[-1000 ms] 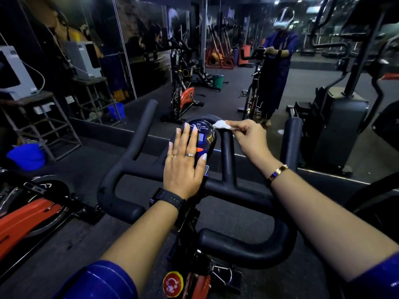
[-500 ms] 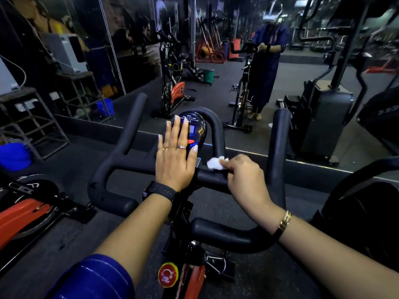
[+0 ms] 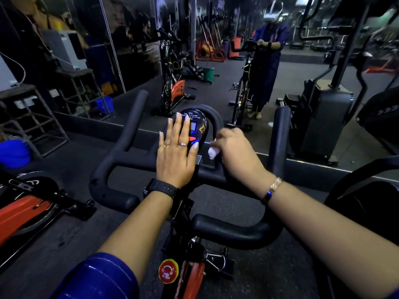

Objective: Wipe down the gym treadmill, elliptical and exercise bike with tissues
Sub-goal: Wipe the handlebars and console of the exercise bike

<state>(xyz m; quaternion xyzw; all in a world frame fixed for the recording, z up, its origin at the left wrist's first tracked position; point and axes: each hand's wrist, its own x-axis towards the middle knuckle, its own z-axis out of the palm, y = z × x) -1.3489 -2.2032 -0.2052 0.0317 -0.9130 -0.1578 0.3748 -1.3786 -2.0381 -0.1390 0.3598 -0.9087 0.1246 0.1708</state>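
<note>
While the left hand (image 3: 176, 156) lies flat, fingers straight, on the console (image 3: 199, 124) of the exercise bike (image 3: 192, 279), the right hand (image 3: 236, 149) has its fingers curled round a wadded tissue (image 3: 212, 152), pressed against the handlebar loop (image 3: 212, 113) just right of the console. To wipe this stretch well, I judge the tissue should wrap part-way round the bar and slide along its curve under firm pressure, turning to a fresh face before the near right grip.
</note>
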